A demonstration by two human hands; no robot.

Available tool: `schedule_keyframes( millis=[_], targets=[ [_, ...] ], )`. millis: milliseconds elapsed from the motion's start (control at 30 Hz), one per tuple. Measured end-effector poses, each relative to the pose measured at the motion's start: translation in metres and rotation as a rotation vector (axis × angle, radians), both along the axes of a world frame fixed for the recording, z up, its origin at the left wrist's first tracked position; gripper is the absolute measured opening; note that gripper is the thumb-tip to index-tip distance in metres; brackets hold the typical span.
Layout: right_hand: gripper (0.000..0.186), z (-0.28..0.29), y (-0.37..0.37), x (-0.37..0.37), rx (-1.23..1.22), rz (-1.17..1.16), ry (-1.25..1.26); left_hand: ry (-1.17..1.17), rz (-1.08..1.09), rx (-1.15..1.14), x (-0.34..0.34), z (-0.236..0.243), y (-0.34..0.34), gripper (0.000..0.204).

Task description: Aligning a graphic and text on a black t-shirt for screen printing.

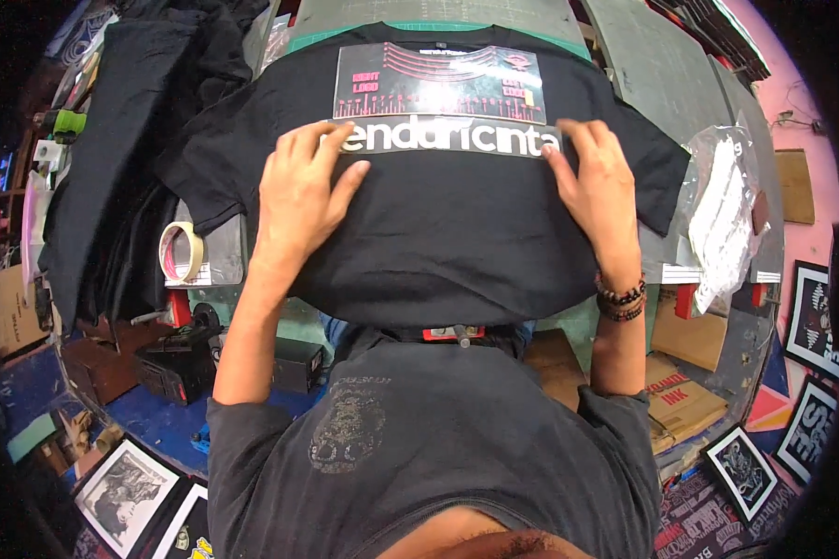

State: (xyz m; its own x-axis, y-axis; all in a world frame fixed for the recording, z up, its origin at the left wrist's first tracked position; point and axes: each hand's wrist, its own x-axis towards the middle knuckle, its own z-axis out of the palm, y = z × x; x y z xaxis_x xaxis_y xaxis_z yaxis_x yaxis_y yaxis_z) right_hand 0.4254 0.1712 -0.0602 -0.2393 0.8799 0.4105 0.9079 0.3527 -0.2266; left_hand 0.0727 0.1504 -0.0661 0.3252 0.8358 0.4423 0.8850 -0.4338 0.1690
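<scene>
A black T-shirt (438,238) lies spread over the work surface before me. Across its chest is a clear film strip with large white lettering (452,138). Just above the strip, and close against it, lies a clear alignment ruler (438,82) with pink and black markings. My left hand (303,191) rests its fingertips at the strip's left end, thumb spread away over the shirt. At the right end is my right hand (598,177), its thumb touching the strip and its index finger held apart from the thumb. Neither hand is closed around anything.
A roll of masking tape (181,252) sits on the left, beside a pile of black garments (121,158). Clear plastic bags with white contents (722,219) lie on the right. Grey boards (653,84) extend beyond the shirt. A cardboard box (685,396) is low on the right.
</scene>
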Motion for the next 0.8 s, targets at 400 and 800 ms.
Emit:
schedule_keyframes(
  millis=[400,800],
  targets=[
    [0.101,-0.049,0.024,0.011,-0.095,0.056,-0.081,-0.05,0.021,-0.164,-0.008,-0.033,0.039,0.09],
    [0.103,-0.053,0.023,0.013,-0.089,-0.013,-0.18,0.161,0.148,-0.148,-0.011,-0.042,0.04,0.096]
  ],
)
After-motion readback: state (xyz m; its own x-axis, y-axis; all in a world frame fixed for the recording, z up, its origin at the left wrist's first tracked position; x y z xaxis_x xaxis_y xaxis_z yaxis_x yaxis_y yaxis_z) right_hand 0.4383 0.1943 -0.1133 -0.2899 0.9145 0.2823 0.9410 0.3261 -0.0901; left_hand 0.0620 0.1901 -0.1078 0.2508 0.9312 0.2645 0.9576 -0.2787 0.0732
